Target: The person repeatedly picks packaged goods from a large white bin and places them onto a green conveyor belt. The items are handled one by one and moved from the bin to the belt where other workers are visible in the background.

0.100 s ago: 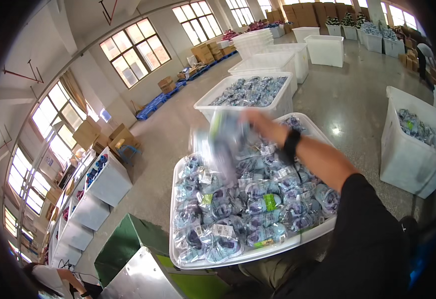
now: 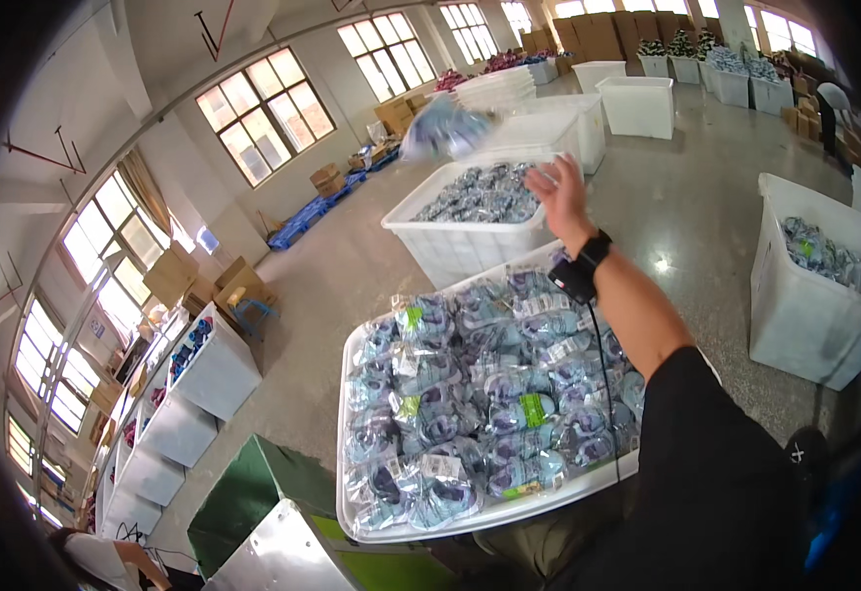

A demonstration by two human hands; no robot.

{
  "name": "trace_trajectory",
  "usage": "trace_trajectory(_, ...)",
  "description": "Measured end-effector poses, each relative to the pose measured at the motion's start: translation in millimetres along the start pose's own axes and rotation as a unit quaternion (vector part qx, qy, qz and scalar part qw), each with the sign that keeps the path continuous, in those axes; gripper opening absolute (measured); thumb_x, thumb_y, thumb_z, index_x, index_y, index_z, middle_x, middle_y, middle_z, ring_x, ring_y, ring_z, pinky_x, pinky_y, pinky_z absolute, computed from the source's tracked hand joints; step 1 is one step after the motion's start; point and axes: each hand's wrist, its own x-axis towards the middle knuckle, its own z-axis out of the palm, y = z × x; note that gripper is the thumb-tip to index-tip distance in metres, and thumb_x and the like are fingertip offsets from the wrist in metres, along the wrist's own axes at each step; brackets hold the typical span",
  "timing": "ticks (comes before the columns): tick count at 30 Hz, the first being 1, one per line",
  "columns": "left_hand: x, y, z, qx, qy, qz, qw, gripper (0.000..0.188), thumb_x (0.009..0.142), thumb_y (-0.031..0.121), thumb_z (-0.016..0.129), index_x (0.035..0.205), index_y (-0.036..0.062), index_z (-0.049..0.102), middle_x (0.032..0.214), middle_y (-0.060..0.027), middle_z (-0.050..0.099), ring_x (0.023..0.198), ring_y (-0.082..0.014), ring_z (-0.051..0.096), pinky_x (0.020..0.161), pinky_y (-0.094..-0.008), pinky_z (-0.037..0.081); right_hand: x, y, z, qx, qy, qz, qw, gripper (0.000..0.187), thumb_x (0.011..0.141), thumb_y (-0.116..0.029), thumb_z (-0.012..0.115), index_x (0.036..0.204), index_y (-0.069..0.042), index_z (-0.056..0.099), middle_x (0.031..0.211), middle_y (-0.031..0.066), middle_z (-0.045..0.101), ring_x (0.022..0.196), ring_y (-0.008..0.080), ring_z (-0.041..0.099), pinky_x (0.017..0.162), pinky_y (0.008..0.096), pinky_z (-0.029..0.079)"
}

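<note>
My right hand (image 2: 560, 197) is stretched out over the far edge of the near bin, fingers spread, holding nothing. Ahead of it, apart from the fingers, a clear bag of pale blue and purple shoes (image 2: 445, 130) hangs blurred in mid-air, above the second bin. Beneath my arm a white plastic bin (image 2: 348, 492) is filled to the rim with bagged light blue and purple shoes (image 2: 440, 419), several with green labels. Around my right wrist is a black band with a small device (image 2: 573, 281), and a cable hangs from it. My left hand does not show.
Beyond stands a second white bin (image 2: 450, 241) filled with similar bagged shoes. Another white bin (image 2: 809, 315) stands at right. Near left are a green box (image 2: 243, 502) and a metal panel (image 2: 278, 557). A person (image 2: 105, 557) is at lower left, another (image 2: 834, 108) far right.
The bag of shoes has left my right hand and flown forward and up. My fingers have opened, and the hand has risen a little to the right.
</note>
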Motion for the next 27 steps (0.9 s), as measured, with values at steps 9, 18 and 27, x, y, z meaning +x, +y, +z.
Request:
trace_trajectory(9, 6, -2, 22, -0.071, 0.04, -0.028, 0.996, 0.051, 0.104, 0.01, 0.071, 0.151, 0.0021, 0.055, 0.117, -0.009, 0.07, 0.098, -0.0159, 0.067, 0.084, -0.0299, 0.056, -150, 20, -107, -0.256, -0.127, 0.311, 0.906, 0.044, 0.104, -0.037, 0.069, 0.135, -0.007, 0.063, 0.108, 0.004, 0.069, 0.095, 0.0177, 0.071, 0.078, 0.0347, 0.057)
trace_trajectory(18, -23, 2, 30, -0.015, 0.013, -0.044, 0.999, 0.048, 0.105, 0.015, 0.072, 0.149, 0.0033, 0.058, 0.119, -0.0077, 0.071, 0.099, -0.0152, 0.067, 0.081, -0.0279, 0.054, -255, 68, -70, -0.384, -0.369, 0.376, 0.758, 0.031, 0.103, -0.027, 0.069, 0.121, -0.002, 0.072, 0.1, 0.0026, 0.072, 0.085, 0.0133, 0.069, 0.078, 0.0329, 0.057)
trace_trajectory(27, -48, -15, 23, -0.02, 0.051, -0.039, 0.998, 0.046, 0.107, 0.013, 0.067, 0.149, -0.0001, 0.056, 0.12, -0.0101, 0.071, 0.104, -0.0203, 0.069, 0.092, -0.0345, 0.057, -378, 109, -71, -0.486, -0.615, 0.252, 0.568, 0.067, 0.093, -0.037, 0.076, 0.146, -0.003, 0.053, 0.133, 0.0234, 0.057, 0.122, 0.0396, 0.061, 0.101, 0.0462, 0.051)
